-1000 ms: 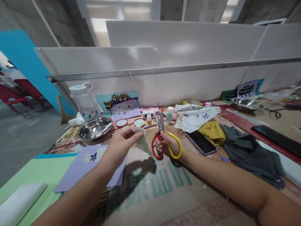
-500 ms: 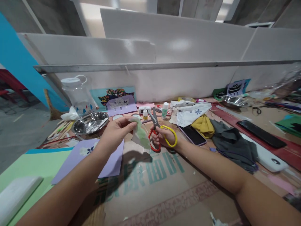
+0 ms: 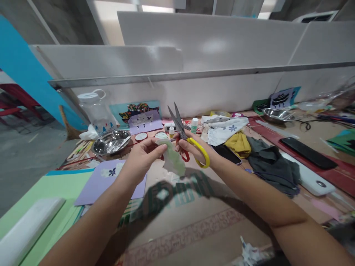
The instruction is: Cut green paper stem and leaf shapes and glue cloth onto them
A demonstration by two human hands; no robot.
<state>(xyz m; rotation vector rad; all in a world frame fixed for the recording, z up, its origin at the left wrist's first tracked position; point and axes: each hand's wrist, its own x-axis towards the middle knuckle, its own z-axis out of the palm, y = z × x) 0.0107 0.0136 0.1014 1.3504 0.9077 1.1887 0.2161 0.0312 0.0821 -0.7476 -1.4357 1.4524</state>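
Observation:
My left hand pinches a thin piece of pale green and white material between thumb and fingers; whether it is cloth or paper I cannot tell. Scissors with one red and one yellow handle are in my right hand, close beside the piece. Their blades point up and away from me, slightly apart, with nothing between them. Below my hands lies brown cardboard with green printing. A purple sheet with a flower motif sits partly behind my left forearm.
A steel bowl and a clear plastic bottle stand at the back left. Small glue bottles are behind my hands. Folded cloths, a phone and a white device lie on the right. A white panel closes off the back.
The scissors have turned more upright, and my right hand has come nearer my left. The green piece has swung slightly right and shows more fully. The view has shifted a little.

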